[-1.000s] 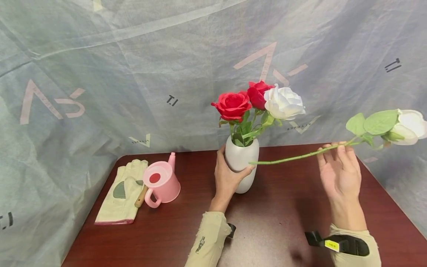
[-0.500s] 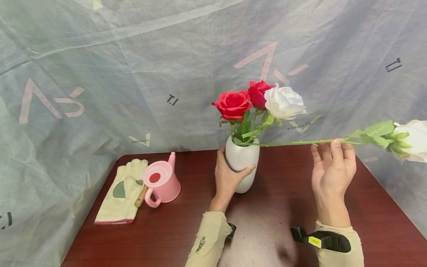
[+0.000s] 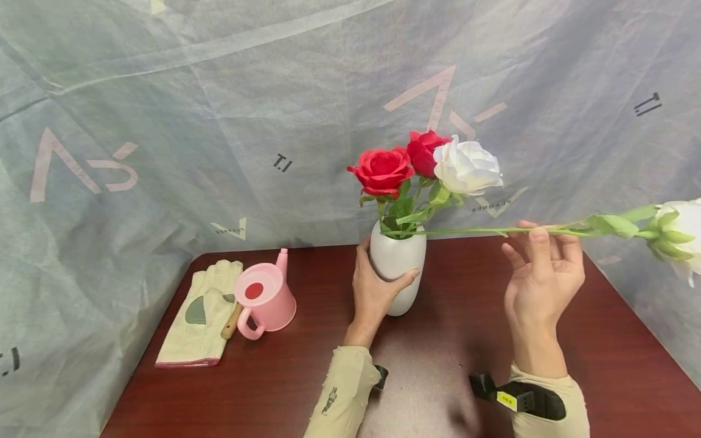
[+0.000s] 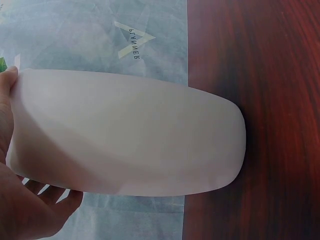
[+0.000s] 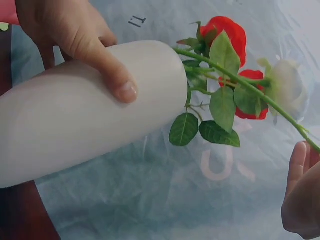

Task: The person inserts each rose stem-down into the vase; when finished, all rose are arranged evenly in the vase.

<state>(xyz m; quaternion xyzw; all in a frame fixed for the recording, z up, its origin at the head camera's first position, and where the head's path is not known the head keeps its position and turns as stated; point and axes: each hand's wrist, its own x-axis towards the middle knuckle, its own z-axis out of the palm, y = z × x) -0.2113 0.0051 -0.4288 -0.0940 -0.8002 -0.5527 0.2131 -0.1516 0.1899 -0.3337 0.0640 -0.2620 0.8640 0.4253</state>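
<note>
My left hand [image 3: 375,292] grips a white vase [image 3: 398,267] from its left side, thumb across the front. Two red roses [image 3: 382,172] and a white rose [image 3: 468,165] stand in the vase. To the right, my right hand [image 3: 544,280] pinches the green stem of another white rose [image 3: 681,234] between thumb and fingers. This stem lies nearly level, its bloom at the right edge of the head view and its cut end over the vase mouth. In the right wrist view the stem [image 5: 260,92] runs to the vase rim, passing in front of the other flowers.
A pink watering can [image 3: 268,298] stands on the left of the dark red table [image 3: 323,377]. Beside it lie cream gloves [image 3: 202,328] and a tool with a wooden handle [image 3: 231,323]. A grey printed sheet [image 3: 306,91] hangs behind the table.
My right hand has moved left with the white rose, and the stem's end has risen from the vase's front to its mouth. My left hand and the vase stay put.
</note>
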